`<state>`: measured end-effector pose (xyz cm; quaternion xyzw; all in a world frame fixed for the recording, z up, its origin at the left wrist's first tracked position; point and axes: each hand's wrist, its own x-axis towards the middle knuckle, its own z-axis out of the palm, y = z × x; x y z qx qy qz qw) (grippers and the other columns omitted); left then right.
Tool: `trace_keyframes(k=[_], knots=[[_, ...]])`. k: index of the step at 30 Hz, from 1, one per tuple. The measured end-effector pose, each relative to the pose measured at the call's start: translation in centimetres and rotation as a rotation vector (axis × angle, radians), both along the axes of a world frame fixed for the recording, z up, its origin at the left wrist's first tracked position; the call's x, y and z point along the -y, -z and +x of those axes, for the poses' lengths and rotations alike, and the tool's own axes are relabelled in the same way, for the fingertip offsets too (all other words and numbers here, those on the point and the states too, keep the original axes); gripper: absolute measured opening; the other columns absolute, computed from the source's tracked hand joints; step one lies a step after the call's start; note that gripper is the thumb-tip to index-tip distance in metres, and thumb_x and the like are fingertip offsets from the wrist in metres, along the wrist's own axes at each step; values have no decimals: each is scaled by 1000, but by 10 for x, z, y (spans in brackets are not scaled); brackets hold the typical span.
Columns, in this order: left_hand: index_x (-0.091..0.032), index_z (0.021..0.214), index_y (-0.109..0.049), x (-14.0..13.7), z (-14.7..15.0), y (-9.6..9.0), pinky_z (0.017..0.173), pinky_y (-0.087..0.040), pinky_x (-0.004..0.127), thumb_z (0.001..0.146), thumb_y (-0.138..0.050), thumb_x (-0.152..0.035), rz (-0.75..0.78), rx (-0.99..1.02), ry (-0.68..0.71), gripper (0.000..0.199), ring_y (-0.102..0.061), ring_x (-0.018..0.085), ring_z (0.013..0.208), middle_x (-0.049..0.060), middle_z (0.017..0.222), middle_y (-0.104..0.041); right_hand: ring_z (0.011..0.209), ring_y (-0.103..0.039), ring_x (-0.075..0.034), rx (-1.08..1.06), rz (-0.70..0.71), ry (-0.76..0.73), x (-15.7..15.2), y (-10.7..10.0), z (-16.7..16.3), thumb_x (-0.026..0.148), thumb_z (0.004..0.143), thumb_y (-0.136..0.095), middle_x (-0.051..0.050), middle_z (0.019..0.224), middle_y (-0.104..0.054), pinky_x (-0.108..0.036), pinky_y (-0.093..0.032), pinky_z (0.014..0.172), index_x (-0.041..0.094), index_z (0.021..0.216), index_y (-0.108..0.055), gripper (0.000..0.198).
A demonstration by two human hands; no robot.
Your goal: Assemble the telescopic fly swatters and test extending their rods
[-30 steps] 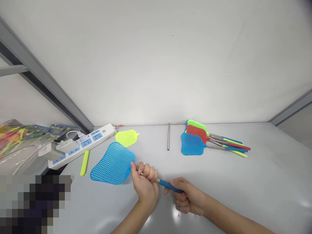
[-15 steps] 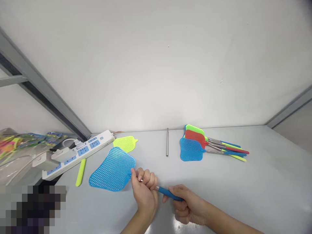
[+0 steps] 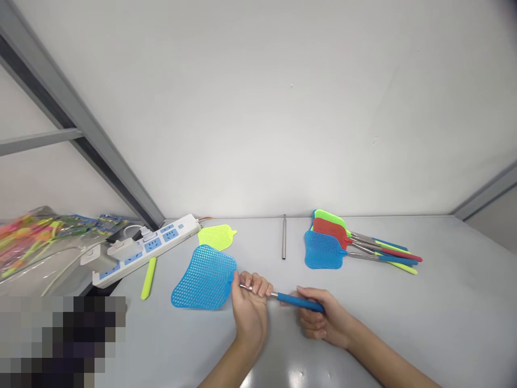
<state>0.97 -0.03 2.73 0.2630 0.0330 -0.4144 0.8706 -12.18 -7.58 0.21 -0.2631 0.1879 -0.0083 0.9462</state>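
Note:
A blue fly swatter [image 3: 205, 277] is held above the tabletop, its perforated head to the left. My left hand [image 3: 251, 307] is closed around its metal shaft just below the head, the thumb up by the neck. My right hand [image 3: 325, 318] is at the swatter's blue handle [image 3: 299, 302], fingers curled around its end and the index finger partly hidden behind it. Beyond my hands lies a bare metal rod [image 3: 284, 237]. A loose yellow swatter head [image 3: 217, 237] rests behind the blue head, and a yellow handle sleeve [image 3: 148, 278] lies to the left.
On the right, several swatters [image 3: 323, 250] in blue, red, green and yellow lie overlapped. A white power strip [image 3: 177, 229] with plugs runs along the left, beside plastic-bagged items [image 3: 36, 237]. The grey table [image 3: 404, 312] meets a pale wall [image 3: 291, 134] at the back.
The view has shifted a little, so things on the table appear further right. My hands and the blue swatter have risen slightly, and the swatter now lies nearer level.

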Motion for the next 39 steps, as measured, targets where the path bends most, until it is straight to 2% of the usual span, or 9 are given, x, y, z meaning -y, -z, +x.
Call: trace_keyframes(k=[5,8,13,16,21,23,26,34,39], knots=[[-18,59,-43,1,-1,3,59,-41,27,76,-42,-43,-15,98,47,31,-47,11,52,-3,52,-45,33,-15,-5,17,-77,115,17,-6,-5,37,79,-40,7,36,-30,-19,-13,34,8,104,-56,41],[-19,76,-52,2,-2,6,71,-41,32,77,-39,-46,20,163,41,31,-54,14,64,0,62,-54,36,-17,-5,33,-84,246,24,-9,-8,35,78,-43,5,40,-30,-19,-16,36,6,97,-59,38],[-22,101,-50,2,-4,13,76,-41,33,78,-37,-47,138,286,26,37,-55,16,77,2,72,-59,37,-16,-5,93,-180,467,28,-13,-12,31,79,-45,5,42,-29,-20,-20,37,9,89,-63,30],[-20,107,-49,1,-9,15,79,-40,33,79,-33,-49,221,413,95,43,-55,18,83,6,80,-60,38,-21,-6,103,-281,463,22,-14,-12,30,80,-44,5,42,-31,-21,-24,39,11,91,-62,29],[-26,121,-38,-3,-24,14,85,-38,33,81,-30,-47,265,573,201,45,-55,17,88,5,95,-57,39,-33,-7,90,-489,283,4,-7,-1,33,80,-45,2,49,-43,-21,-28,40,12,97,-59,31],[-26,122,-38,-5,-29,13,83,-40,33,81,-32,-47,290,620,225,47,-56,17,87,6,98,-57,41,-37,-8,72,-586,257,-2,-2,6,36,80,-45,1,51,-45,-21,-29,40,11,93,-60,32],[-27,122,-38,-6,-30,12,77,-45,31,78,-36,-48,322,666,220,49,-57,17,84,6,100,-57,40,-37,-7,70,-630,238,-8,0,13,40,80,-41,1,51,-45,-21,-29,41,11,83,-61,36],[-28,121,-40,-3,-28,14,53,-48,21,72,-48,-48,285,567,228,53,-58,14,71,6,101,-58,39,-36,-6,89,-492,271,-18,-4,30,43,78,-44,3,46,-43,-20,-27,41,12,65,-58,37],[-26,121,-40,1,-22,19,50,-45,19,76,-36,-53,208,458,276,52,-56,11,64,6,101,-58,37,-30,-5,93,-470,341,-19,-2,49,39,76,-49,4,40,-38,-20,-22,40,10,65,-62,33]])
